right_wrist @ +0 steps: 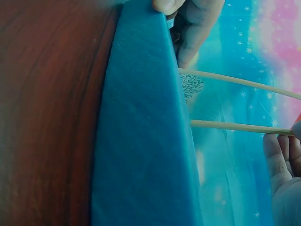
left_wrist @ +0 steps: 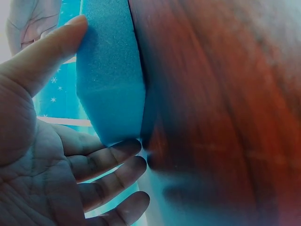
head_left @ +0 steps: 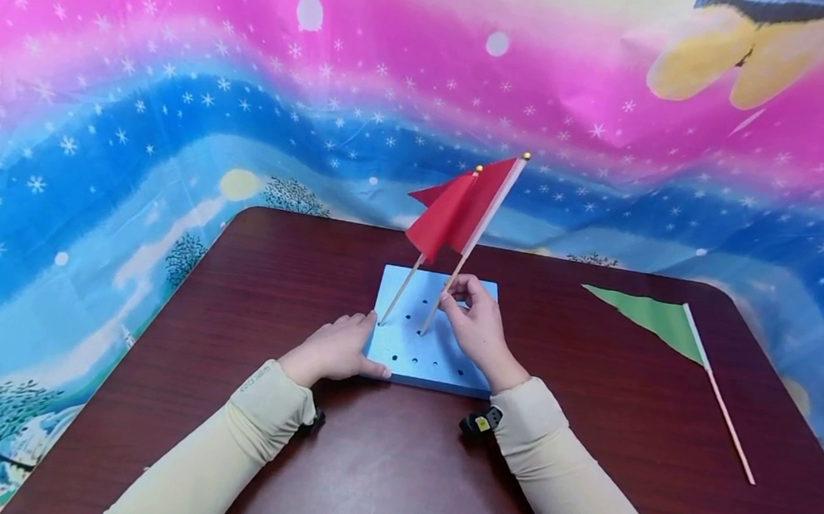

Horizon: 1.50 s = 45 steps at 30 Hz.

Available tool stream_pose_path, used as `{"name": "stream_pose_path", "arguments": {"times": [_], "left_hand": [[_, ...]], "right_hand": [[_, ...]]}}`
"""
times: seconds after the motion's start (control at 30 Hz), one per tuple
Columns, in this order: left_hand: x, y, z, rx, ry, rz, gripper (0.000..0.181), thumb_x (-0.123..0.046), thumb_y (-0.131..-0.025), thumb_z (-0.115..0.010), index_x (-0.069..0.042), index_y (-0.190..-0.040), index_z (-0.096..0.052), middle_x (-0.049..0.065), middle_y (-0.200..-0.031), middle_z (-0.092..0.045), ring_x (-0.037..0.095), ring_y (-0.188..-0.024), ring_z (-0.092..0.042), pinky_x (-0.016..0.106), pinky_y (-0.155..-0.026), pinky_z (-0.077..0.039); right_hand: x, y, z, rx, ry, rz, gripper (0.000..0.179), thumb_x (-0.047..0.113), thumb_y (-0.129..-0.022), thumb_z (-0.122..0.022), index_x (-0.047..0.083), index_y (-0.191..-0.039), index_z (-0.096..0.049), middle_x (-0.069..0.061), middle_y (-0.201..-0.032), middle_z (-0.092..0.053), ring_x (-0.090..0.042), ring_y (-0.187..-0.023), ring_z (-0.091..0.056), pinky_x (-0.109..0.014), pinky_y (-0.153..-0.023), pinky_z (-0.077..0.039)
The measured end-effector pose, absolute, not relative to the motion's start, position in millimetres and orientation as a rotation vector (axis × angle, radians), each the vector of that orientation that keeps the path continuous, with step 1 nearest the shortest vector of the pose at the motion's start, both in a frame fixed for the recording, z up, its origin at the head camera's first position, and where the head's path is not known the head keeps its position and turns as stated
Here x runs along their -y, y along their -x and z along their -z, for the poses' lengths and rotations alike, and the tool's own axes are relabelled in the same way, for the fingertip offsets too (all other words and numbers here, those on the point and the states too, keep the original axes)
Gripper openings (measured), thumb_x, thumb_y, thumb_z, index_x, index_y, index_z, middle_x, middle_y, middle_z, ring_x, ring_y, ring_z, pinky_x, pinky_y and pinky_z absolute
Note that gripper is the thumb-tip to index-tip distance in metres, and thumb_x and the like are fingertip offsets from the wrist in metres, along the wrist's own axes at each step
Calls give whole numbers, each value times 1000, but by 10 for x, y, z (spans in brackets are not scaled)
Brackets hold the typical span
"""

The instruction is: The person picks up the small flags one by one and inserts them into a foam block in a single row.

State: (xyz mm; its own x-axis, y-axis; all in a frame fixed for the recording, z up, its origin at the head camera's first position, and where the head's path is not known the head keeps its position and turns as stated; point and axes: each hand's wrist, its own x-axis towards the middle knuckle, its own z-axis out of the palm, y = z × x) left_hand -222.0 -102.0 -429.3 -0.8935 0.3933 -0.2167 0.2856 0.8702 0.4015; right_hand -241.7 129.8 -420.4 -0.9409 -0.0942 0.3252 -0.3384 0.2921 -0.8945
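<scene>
A blue foam block point(head_left: 421, 371) with several small holes in its top lies on the table. Two red flags stand in it, both leaning right; the left red flag point(head_left: 441, 214) partly covers the right red flag point(head_left: 493, 186). My right hand point(head_left: 482, 323) pinches the wooden stick of the right flag between thumb and fingertips, a little above the block. In the right wrist view that stick point(right_wrist: 230, 125) meets the block's top. My left hand point(head_left: 334, 348) rests at the block's left front corner, fingers fairly straight along its side, thumb point(left_wrist: 51, 54) on its front edge.
A green flag point(head_left: 654, 323) on a pale stick lies on the right side of the dark wooden table point(head_left: 282, 277). Behind the table hangs a colourful patterned cloth point(head_left: 171, 106). A black wrist device point(head_left: 479, 423) sits by the right cuff.
</scene>
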Motion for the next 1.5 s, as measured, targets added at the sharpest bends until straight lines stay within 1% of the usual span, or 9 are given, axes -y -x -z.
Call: {"name": "stream_pose_path", "arguments": {"times": [0.17, 0.4, 0.47, 0.63, 0.73, 0.97, 1.13, 1.5], "left_hand": [[1018, 2214, 4286, -2749, -511, -527, 108, -55, -85, -80, 6, -159, -30, 23, -156, -43, 38, -141, -42, 55, -113, -36], [1023, 2217, 4314, -2745, -513, -528, 108, -55, -86, -80, 6, -159, -29, 24, -157, -42, 39, -143, -40, 54, -114, -35], [1027, 2223, 4324, -2746, -515, -526, 109, -55, -85, -80, 6, -159, -29, 24, -157, -42, 39, -143, -40, 55, -113, -35], [1025, 2227, 4321, -2749, -515, -529, 108, -54, -85, -80, 7, -159, -30, 25, -156, -42, 40, -143, -40, 55, -113, -36], [1020, 2225, 4321, -2750, -520, -527, 108, -54, -85, -80, 7, -159, -30, 25, -155, -43, 40, -142, -41, 54, -112, -37], [1023, 2237, 4331, -2747, -520, -518, 109, -55, -86, -80, 7, -159, -29, 24, -156, -42, 39, -141, -42, 54, -112, -37], [1023, 2247, 4319, -2741, -527, -518, 109, -55, -86, -80, 7, -159, -28, 24, -156, -42, 39, -140, -42, 53, -113, -37], [1019, 2234, 4300, -2741, -528, -531, 108, -53, -86, -81, 8, -159, -29, 25, -155, -43, 39, -139, -44, 52, -112, -38]], "right_hand": [[-1265, 2425, 4225, 2356, -400, -1686, 14, 1, -102, -62, -4, -116, -61, -21, -106, -65, -32, -98, -67, -39, -91, -57], [-1179, 2339, 4158, 2400, -423, -1594, 14, -7, -101, -59, -11, -114, -60, -27, -105, -64, -40, -100, -65, -50, -90, -56], [-1180, 2341, 4173, 2396, -446, -1576, 13, -6, -101, -60, -9, -113, -61, -25, -105, -64, -38, -100, -65, -48, -89, -57], [-1211, 2388, 4269, 2413, -473, -1559, 16, 1, -102, -62, -7, -116, -62, -18, -106, -65, -31, -101, -64, -44, -89, -58], [-1202, 2385, 4284, 2433, -466, -1566, 19, 1, -102, -62, -9, -117, -62, -18, -107, -65, -31, -102, -63, -47, -90, -57], [-1185, 2410, 4343, 2466, -494, -1552, 18, 2, -102, -62, -8, -118, -61, -15, -107, -65, -29, -101, -63, -43, -89, -58], [-1182, 2406, 4349, 2449, -506, -1560, 18, 1, -103, -61, -8, -117, -62, -15, -106, -64, -29, -100, -63, -44, -88, -58], [-1208, 2408, 4364, 2455, -485, -1559, 18, 3, -102, -62, -8, -116, -62, -16, -106, -65, -29, -100, -63, -43, -89, -57]]}}
